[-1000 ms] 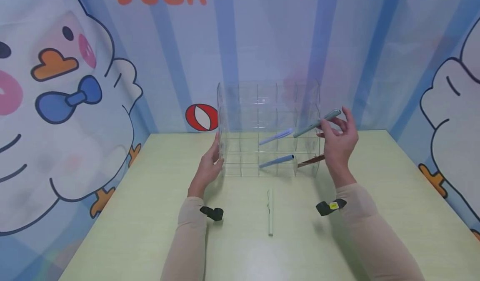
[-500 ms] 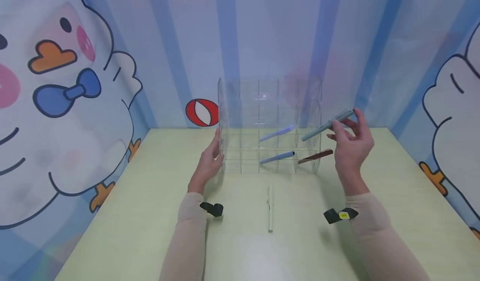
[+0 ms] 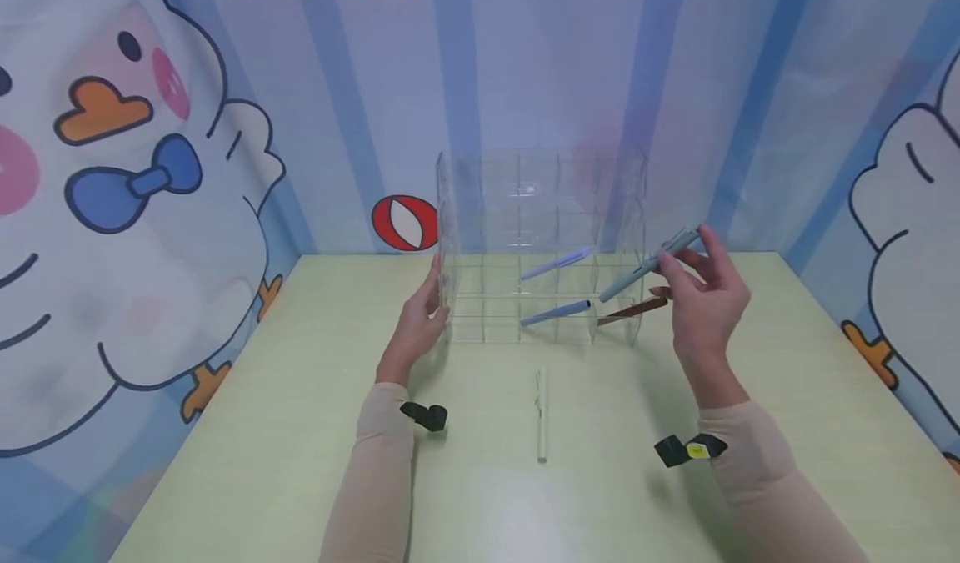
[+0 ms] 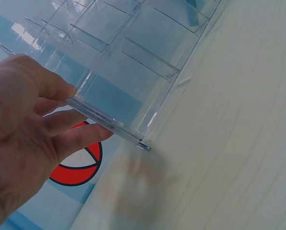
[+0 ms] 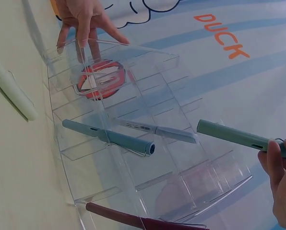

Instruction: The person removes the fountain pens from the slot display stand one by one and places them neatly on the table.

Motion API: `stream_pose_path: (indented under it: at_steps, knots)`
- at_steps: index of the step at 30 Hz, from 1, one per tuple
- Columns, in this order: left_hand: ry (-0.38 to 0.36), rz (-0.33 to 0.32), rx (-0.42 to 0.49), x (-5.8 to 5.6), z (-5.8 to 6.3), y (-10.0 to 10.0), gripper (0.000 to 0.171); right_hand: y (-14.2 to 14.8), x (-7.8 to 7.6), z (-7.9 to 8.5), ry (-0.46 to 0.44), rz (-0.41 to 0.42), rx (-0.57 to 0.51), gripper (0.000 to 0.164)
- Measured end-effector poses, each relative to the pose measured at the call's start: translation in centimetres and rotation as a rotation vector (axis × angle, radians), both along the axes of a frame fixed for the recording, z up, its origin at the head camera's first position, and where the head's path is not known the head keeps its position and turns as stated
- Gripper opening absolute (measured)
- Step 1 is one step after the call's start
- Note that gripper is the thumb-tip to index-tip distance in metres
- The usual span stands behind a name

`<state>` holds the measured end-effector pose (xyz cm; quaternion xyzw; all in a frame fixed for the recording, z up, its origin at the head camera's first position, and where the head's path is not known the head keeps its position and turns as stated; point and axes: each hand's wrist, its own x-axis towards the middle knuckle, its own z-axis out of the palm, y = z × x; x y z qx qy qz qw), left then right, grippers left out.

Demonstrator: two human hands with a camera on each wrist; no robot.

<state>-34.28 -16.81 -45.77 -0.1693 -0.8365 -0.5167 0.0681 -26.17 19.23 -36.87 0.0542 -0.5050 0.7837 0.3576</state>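
Near rack edge (image 3: 643, 221), held pen (image 3: 633, 277), clearance unclear

A screened booth; duck-print backdrop (image 3: 551, 62) lines the table (image 3: 480, 463).

The rack (image 3: 442, 246) stands on the table (image 3: 262, 429), with the backdrop (image 3: 555, 62) behind. Near its middle, the upper pen (image 3: 555, 263) lies tilted above the lower pen (image 3: 555, 313); right of both — in the bottom row — sits the corner pen (image 3: 641, 308). Before the rack, the loose pen (image 3: 542, 429) lies on the table. The left grip (image 3: 414, 329) holds the rack's left side; the right grip (image 3: 708, 313) — at its right — holds the raised pen (image 3: 637, 275) above the corner pen.
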Motion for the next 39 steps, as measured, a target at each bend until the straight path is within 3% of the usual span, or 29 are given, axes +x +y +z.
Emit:
stream_pose_path:
  at_steps: [12, 25, 32, 39]
  knots:
    - [-0.017, 0.008, 0.006, 0.1, -0.2, -0.2, 0.088, -0.9, 0.6, -1.4, -0.03, 0.083, 0.084, 0.052]
    - [0.016, -0.003, 0.013, -0.1, 0.4, -0.3, 0.091, -1.2, 0.7, -0.9, -0.098, 0.123, 0.135, 0.047]
    - [0.022, -0.01, 0.016, -0.1, 0.5, -0.2, 0.089, -1.0, 0.7, -0.9, -0.238, 0.199, 0.276, 0.049]
    - [-0.006, -0.009, 0.008, 0.0, 0.1, 0.0, 0.089, -0.8, 0.8, -1.6, -0.293, 0.255, 0.379, 0.051]
